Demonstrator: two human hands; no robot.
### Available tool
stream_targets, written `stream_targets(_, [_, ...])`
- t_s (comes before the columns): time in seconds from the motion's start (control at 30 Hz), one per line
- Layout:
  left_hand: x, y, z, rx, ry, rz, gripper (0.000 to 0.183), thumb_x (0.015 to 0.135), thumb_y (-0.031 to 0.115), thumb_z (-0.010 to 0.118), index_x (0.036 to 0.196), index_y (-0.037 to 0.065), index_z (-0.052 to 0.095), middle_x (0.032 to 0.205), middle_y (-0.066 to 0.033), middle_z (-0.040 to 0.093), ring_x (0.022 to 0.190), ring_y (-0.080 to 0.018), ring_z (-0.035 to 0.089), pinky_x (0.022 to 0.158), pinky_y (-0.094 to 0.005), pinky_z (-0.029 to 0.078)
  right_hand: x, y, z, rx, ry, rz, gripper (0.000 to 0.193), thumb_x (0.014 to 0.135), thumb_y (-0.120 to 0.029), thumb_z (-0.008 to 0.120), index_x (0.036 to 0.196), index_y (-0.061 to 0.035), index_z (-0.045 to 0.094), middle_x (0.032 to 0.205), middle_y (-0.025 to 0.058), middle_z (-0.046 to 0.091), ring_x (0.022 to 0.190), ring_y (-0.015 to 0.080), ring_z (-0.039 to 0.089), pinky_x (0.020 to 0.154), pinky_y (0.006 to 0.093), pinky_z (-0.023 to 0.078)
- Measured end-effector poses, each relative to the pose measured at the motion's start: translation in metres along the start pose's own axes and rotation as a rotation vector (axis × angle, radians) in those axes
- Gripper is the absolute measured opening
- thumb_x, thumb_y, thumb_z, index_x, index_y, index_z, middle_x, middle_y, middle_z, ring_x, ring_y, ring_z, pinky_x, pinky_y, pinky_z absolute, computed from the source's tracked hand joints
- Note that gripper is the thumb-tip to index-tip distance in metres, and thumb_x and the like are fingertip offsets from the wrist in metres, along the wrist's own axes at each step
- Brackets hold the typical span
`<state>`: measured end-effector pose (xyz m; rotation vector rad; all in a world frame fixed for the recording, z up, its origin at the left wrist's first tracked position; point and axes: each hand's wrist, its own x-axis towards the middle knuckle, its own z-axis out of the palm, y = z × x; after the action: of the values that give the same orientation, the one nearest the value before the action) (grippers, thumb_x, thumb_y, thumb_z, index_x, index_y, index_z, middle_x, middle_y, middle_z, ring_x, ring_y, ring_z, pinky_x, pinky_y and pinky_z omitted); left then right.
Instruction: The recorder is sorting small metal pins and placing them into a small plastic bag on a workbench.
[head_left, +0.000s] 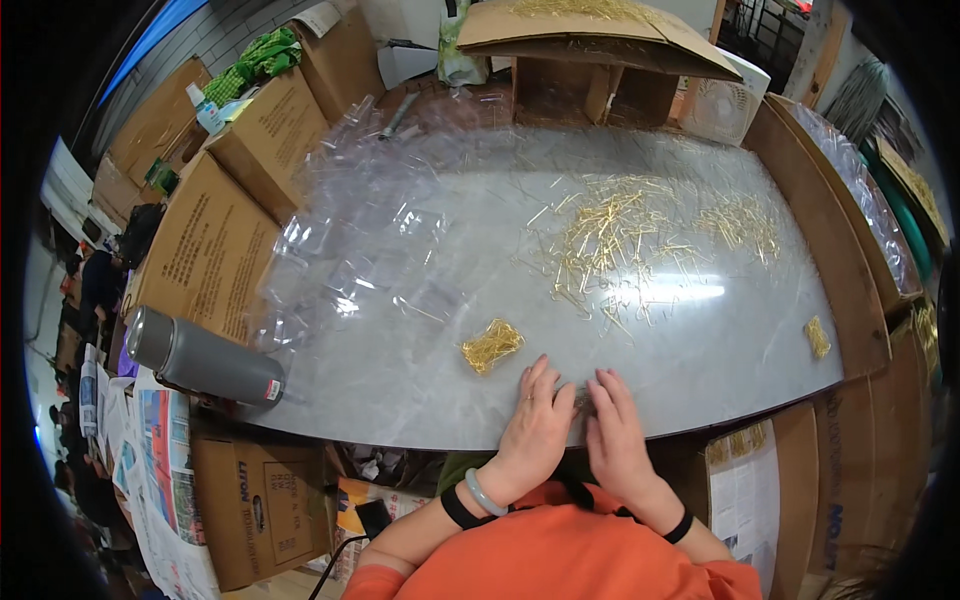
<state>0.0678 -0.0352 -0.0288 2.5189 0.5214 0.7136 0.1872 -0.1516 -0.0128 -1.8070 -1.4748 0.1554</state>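
Two compact bundles of gold wire hooks are lying on the grey counter (400, 400), set apart from the loose stock. The larger bundle (492, 346) is resting just beyond the left hand (535, 435), slightly to its left, with its hooks packing closely together. The smaller bundle (817, 338) is lying near the right edge of the counter, well apart from both hands. Whether a tie is binding either bundle cannot be told.

Grip status: the left hand is resting palm down at the near edge, its fingers extending forward and lying close together. The right hand (618, 435) is facing it across a narrow gap, its fingers also extending forward. Whether either grip is pinching a small item in or beneath that gap cannot be told.

Progress status: the work is apparently standing at a partial stage. Judging by the layout, the two bundles are forming the gathered portion. The ungathered portion is seemingly far greater: a large loose pile (610, 235) is spreading beyond the hands, its hooks pointing in many directions, and a smaller loose pile (740, 225) is lying just to its right. More gold pieces are covering the top of a cardboard box (500, 28) at the far edge. Clear plastic pieces (370, 230) are occupying the left part of the counter; whether any are holding hooks cannot be told.
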Motion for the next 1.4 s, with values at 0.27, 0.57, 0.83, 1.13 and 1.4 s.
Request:
stream_targets(0.27, [0.002, -0.006, -0.018, -0.4, 0.039, -0.157, 0.039, 0.105, 0.006, 0.048, 0.142, -0.005, 0.045, 0.143, -0.0264, 0.047, 0.134, -0.0439, 0.048, 0.113, -0.0492, 0.04, 0.024, -0.003, -0.014, 0.125, -0.096, -0.066, 0.066, 0.086, -0.003, 0.071, 0.146, 0.0051, 0.044, 0.151, 0.0246, 0.045, 0.142, 0.0442, 0.041, 0.117, 0.0494, 0.037])
stream_targets(0.57, [-0.007, -0.011, -0.068, -0.005, -0.155, -0.051, 0.069, 0.085, 0.019, 0.082, 0.144, 0.0, 0.051, 0.142, -0.0201, 0.051, 0.123, -0.0385, 0.057, 0.101, -0.043, 0.05, 0.032, 0.016, -0.007, -0.084, -0.135, -0.259, 0.035, 0.081, -0.011, 0.079, 0.114, -0.0072, 0.069, 0.116, 0.0073, 0.064, 0.111, 0.0302, 0.058, 0.097, 0.043, 0.047])
stream_targets(0.83, [0.005, -0.007, -0.067, -0.154, -0.272, -0.22, 0.048, 0.087, 0.006, 0.075, 0.131, -0.002, 0.059, 0.122, -0.0203, 0.057, 0.111, -0.0407, 0.061, 0.092, -0.0438, 0.052, 0.029, 0.012, -0.011, -0.008, -0.097, -0.214, 0.033, 0.082, -0.005, 0.074, 0.113, -0.0068, 0.067, 0.115, 0.0079, 0.063, 0.107, 0.03, 0.059, 0.094, 0.0413, 0.049])
stream_targets(1.13, [0.008, 0.001, -0.053, -0.286, -0.199, -0.178, 0.045, 0.092, 0.005, 0.07, 0.135, -0.001, 0.059, 0.134, -0.0208, 0.057, 0.124, -0.04, 0.058, 0.103, -0.0448, 0.049, 0.025, 0.016, -0.006, 0.055, -0.052, -0.144, 0.029, 0.088, 0.002, 0.067, 0.117, -0.0025, 0.065, 0.121, 0.0123, 0.063, 0.111, 0.0342, 0.059, 0.097, 0.043, 0.049])
stream_targets(1.4, [-0.006, 0.001, -0.024, -0.023, -0.076, 0.04, 0.048, 0.092, 0.007, 0.071, 0.137, -0.003, 0.058, 0.142, -0.021, 0.056, 0.137, -0.041, 0.051, 0.118, -0.0531, 0.038, -0.005, 0.01, -0.018, 0.197, 0.106, 0.072, 0.044, 0.091, 0.012, 0.054, 0.134, 0.0023, 0.055, 0.145, 0.0261, 0.049, 0.126, 0.0435, 0.055, 0.106, 0.0448, 0.048])
